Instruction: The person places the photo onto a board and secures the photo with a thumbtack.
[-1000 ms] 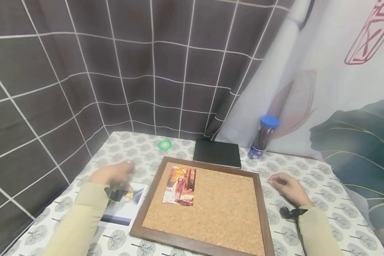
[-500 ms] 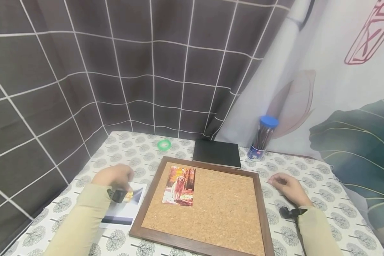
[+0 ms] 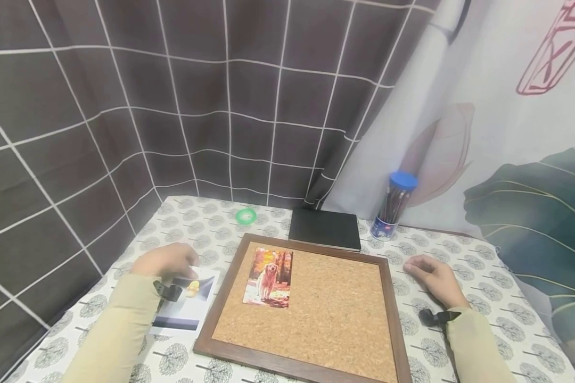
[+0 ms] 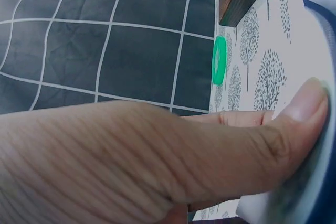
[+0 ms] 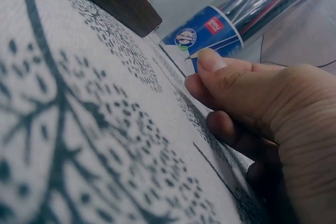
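Note:
At the left of the table, my left hand (image 3: 165, 260) holds a photo print (image 3: 179, 311) by its far edge. The print shows a small yellow figure over pale and dark blue bands. In the left wrist view the thumb (image 4: 307, 103) presses on its face, fingers lie behind, and the sheet bends. Beside it is a framed corkboard (image 3: 335, 319), with a photo of a golden dog (image 3: 268, 279) on its upper left. My right hand (image 3: 433, 279) rests on the cloth to the board's right, fingers loosely curled and holding nothing.
A black notebook (image 3: 324, 229) lies behind the board. Right of it stands a clear tub of pencils (image 3: 394, 205) with a blue lid. A green ring (image 3: 246, 216) lies at the back left. Dark checked fabric (image 3: 196, 133) hangs behind the tree-patterned tablecloth (image 3: 484, 319).
My left hand has gone from moving fingers over the photo print to pinching its far edge. The print has shifted slightly and shows more of the yellow figure. The right hand has barely moved.

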`<state>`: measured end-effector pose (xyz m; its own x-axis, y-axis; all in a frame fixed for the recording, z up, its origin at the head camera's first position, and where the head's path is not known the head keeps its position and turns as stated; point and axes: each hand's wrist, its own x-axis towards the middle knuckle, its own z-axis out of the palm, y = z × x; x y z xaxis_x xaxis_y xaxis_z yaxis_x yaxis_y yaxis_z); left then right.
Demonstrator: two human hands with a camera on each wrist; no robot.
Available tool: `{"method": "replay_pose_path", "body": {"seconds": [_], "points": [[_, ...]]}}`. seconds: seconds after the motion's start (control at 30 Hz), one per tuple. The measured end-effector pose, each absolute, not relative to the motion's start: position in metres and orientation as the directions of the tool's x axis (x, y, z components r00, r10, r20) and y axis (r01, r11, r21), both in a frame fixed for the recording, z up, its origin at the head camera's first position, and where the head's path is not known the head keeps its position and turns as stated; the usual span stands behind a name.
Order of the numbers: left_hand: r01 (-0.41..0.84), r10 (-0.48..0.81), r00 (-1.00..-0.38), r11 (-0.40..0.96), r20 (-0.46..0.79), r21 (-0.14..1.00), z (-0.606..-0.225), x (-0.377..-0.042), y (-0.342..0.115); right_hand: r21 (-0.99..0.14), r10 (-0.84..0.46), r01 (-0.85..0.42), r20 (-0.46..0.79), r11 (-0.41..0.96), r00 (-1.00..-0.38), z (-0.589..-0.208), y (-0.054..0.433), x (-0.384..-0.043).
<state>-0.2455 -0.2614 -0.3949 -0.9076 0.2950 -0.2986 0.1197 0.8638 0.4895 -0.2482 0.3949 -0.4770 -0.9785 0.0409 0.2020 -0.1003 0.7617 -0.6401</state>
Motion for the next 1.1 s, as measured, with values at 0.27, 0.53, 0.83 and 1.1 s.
{"method": "replay_pose_path", "body": {"seconds": [0.27, 0.53, 0.83, 1.1], "points": [[0.197, 0.392, -0.875, 0.824, -0.283, 0.532, -0.395, -0.251, -0.269, -0.645, 0.064, -0.074, 0.188, 0.761, -0.98, -0.476, 0.395, -0.248], [0.166, 0.401, -0.847, 0.824, -0.35, 0.542, -0.393, -0.251, -0.276, -0.674, 0.028, -0.074, 0.139, 0.735, -0.99, -0.475, 0.395, -0.247], [0.179, 0.443, -0.831, 0.785, -0.337, 0.593, -0.392, -0.253, -0.281, -0.666, 0.006, -0.107, 0.166, 0.739, -0.986, -0.478, 0.395, -0.249], [0.193, 0.471, -0.823, 0.758, -0.318, 0.623, -0.394, -0.255, -0.284, -0.67, 0.005, -0.107, 0.163, 0.735, -0.987, -0.479, 0.396, -0.25]]}}
